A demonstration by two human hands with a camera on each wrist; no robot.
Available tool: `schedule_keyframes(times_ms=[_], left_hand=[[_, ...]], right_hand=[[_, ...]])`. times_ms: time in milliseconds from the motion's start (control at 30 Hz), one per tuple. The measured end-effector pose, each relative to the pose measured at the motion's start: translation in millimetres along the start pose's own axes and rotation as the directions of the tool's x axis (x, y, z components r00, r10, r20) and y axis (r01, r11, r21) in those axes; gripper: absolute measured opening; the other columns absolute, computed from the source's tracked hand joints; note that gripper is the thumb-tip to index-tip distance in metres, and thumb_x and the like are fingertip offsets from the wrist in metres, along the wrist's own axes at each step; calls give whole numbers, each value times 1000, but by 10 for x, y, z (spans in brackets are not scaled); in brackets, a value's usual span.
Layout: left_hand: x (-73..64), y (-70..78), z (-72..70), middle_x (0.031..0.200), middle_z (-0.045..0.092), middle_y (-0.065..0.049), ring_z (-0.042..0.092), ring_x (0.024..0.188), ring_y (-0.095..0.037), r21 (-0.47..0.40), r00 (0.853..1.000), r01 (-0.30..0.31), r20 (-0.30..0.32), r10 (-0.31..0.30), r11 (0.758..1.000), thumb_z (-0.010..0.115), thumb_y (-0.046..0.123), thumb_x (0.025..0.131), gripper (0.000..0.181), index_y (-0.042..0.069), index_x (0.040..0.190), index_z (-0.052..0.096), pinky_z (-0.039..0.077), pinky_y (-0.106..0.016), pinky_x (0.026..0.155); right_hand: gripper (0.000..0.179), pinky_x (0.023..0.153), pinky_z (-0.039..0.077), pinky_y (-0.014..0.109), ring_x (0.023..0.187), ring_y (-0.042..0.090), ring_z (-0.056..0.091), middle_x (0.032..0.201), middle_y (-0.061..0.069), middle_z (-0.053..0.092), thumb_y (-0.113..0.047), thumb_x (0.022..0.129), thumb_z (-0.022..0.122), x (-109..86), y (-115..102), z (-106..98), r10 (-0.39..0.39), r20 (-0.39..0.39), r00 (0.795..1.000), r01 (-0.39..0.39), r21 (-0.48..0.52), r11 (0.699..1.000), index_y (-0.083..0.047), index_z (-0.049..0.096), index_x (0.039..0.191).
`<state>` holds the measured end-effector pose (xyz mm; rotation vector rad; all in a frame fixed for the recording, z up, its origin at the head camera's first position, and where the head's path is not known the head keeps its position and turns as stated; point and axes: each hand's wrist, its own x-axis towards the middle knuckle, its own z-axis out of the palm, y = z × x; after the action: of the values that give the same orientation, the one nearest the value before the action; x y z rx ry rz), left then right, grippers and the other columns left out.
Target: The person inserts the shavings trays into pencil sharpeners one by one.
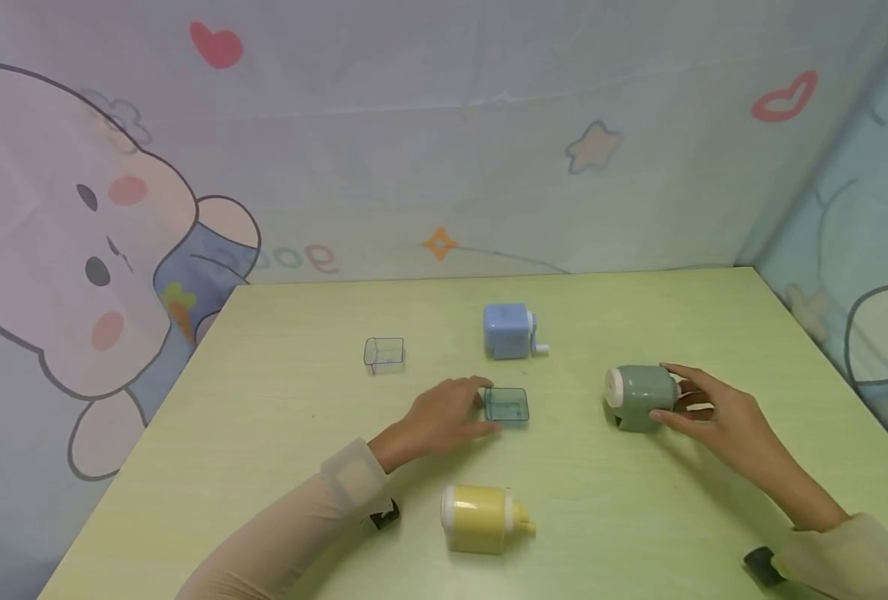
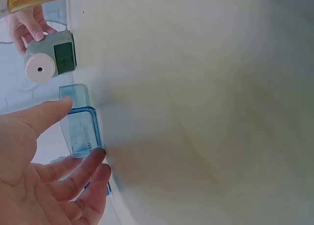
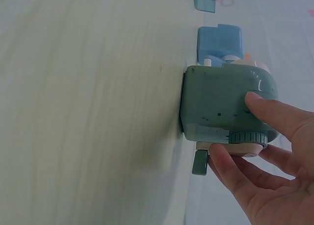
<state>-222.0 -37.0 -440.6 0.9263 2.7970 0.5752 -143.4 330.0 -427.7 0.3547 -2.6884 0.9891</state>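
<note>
A clear teal tray sits at mid-table. My left hand holds its left end, thumb at the near side and fingers at the far side. In the left wrist view the same tray shows between thumb and fingertips. At the right, my right hand grips a green pencil sharpener by its crank end. The right wrist view shows the thumb on the sharpener's body and fingers by the crank. A dark rectangular recess shows low on the sharpener in the left wrist view.
A blue pencil sharpener with a white crank handle stands toward the back. Left of it lies a colourless clear tray. A yellow pencil sharpener stands near the front. A printed cloth hangs behind the table.
</note>
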Motion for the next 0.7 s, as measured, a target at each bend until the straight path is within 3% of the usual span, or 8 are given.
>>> schedule_keyframes(times_ms=[700], left_hand=[[66,58,-50,114,70,-4,63,107,-18,-15,999,-3,32,4,1000,74,43,90,64,7,139,54,51,-34,87]], right_hand=[[64,65,53,21,89,38,69,107,23,67,-13,84,82,-1,-3,-11,5,13,1000,-5,18,1000,0,52,139]])
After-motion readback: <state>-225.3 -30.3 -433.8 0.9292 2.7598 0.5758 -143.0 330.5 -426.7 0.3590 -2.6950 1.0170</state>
